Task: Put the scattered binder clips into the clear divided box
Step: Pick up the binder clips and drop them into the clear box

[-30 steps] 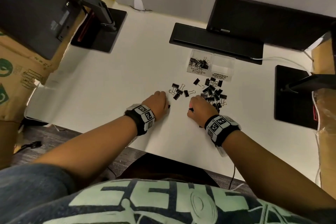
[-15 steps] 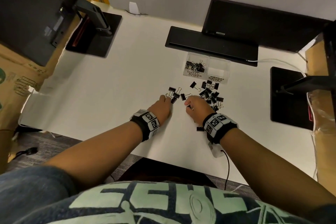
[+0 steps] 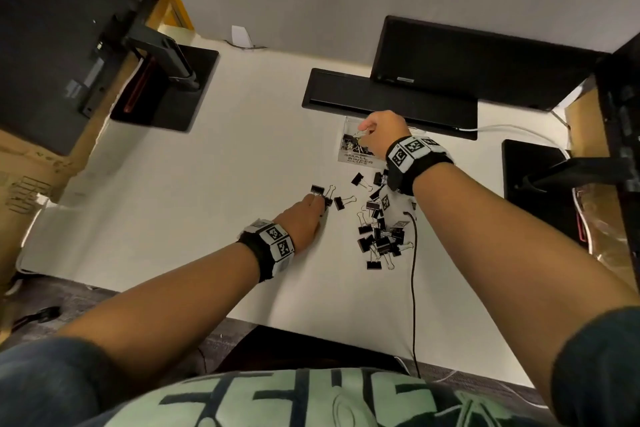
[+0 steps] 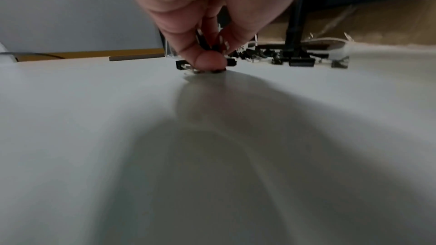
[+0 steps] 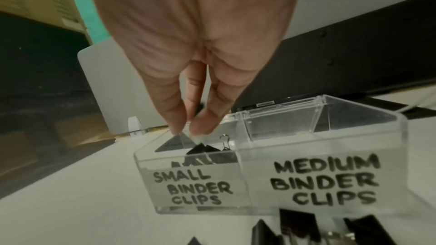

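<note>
Clear divided box [image 5: 306, 180] at twelve o'clock on the desk — a drop into its "small" side is in hand.
Right hand [image 3: 381, 132] pinches a clip [image 5: 197, 109] over that compartment; it need only let go. Left hand [image 3: 301, 218] pinches a loose clip [image 4: 207, 41] — fingers hide it. Scattered clips [image 3: 377, 236] remain; the "medium" half sits behind the wrist.

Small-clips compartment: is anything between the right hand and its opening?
Nothing visible blocks it. The right hand hangs directly over the open small-clips compartment of the clear plastic divided box, which already holds black binder clips.
</note>
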### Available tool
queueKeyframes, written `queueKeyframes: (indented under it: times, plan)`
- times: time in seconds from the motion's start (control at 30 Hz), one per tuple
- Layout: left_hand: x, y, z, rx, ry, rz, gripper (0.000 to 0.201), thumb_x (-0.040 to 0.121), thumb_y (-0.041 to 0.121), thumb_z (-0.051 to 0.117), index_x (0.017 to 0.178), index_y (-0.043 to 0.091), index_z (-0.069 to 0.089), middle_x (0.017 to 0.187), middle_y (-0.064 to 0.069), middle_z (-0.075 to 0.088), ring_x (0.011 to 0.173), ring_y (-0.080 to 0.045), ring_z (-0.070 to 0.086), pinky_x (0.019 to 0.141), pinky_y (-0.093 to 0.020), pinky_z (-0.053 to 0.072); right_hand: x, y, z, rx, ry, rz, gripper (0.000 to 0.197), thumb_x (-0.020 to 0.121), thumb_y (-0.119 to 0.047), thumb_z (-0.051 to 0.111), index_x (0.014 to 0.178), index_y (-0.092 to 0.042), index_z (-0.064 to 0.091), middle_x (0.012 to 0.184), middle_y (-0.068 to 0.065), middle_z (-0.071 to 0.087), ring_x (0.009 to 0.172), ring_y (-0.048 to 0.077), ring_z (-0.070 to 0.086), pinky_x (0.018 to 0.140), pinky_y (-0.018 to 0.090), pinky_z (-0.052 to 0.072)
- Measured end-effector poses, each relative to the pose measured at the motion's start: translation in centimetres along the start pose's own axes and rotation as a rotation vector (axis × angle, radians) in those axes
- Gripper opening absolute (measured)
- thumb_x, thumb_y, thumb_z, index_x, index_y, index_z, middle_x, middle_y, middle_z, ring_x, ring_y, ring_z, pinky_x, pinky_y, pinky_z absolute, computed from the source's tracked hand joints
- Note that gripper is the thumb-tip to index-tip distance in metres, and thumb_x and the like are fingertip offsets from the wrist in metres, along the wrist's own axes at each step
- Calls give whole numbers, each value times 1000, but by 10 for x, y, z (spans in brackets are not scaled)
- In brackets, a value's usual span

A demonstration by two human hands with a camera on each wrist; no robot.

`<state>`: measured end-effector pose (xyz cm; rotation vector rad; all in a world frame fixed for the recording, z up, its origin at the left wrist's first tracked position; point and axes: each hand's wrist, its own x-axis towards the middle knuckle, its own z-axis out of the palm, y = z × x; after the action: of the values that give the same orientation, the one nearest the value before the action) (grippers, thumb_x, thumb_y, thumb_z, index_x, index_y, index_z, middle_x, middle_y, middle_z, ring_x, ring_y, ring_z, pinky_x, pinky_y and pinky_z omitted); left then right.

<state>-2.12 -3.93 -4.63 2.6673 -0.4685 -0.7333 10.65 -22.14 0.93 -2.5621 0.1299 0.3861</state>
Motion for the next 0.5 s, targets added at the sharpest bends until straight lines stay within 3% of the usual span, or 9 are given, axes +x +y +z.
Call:
queueKeyframes:
  times: [0.07, 0.17, 0.27, 0.33, 0.43, 0.5]
  plan:
    - [3, 3, -11, -86, 48, 28, 21, 94, 9, 40, 114, 4, 45, 110, -14, 52, 83, -26, 52, 78, -38, 45, 4, 3, 3, -13, -3, 3, 30, 83, -13, 68, 113, -15, 65, 122, 9, 63, 110, 25, 60, 94, 34, 50]
    - [17, 9, -32, -145, 149, 85, 16, 94, 10, 41, 108, 6, 47, 104, -13, 52, 76, -23, 49, 71, -35, 43, 1, 10, 2, -14, 37, -16, 28, 88, -10, 60, 114, -15, 65, 120, 8, 64, 109, 25, 60, 93, 33, 50]
    - [42, 20, -54, -131, 221, 98, 21, 92, 1, 42, 111, 10, 46, 102, -3, 45, 73, -19, 50, 68, -29, 46, -15, 21, 0, 152, 140, 5, 23, 90, -7, 53, 104, -14, 69, 111, 7, 67, 100, 22, 63, 91, 34, 53]
    - [63, 31, -67, -92, 269, 123, 23, 90, -3, 43, 108, 11, 47, 107, -6, 48, 78, -21, 55, 72, -31, 51, -32, 32, 0, 246, 190, 7, 21, 90, -7, 52, 96, -16, 70, 103, 4, 69, 91, 16, 63, 87, 31, 54]
    - [93, 46, -81, 6, 255, 141, 25, 87, -7, 45, 107, 6, 51, 113, -13, 49, 87, -27, 57, 79, -36, 51, -62, 48, 7, 262, 140, 0, 20, 92, -9, 50, 95, -11, 70, 99, 4, 70, 85, 11, 60, 81, 21, 49]
    - [106, 53, -86, 109, 210, 153, 29, 83, -11, 48, 108, 4, 51, 113, -16, 49, 90, -31, 56, 80, -39, 50, -81, 60, 17, 248, 54, 15, 21, 92, -8, 48, 95, -10, 69, 104, 4, 68, 88, 12, 60, 83, 24, 51]
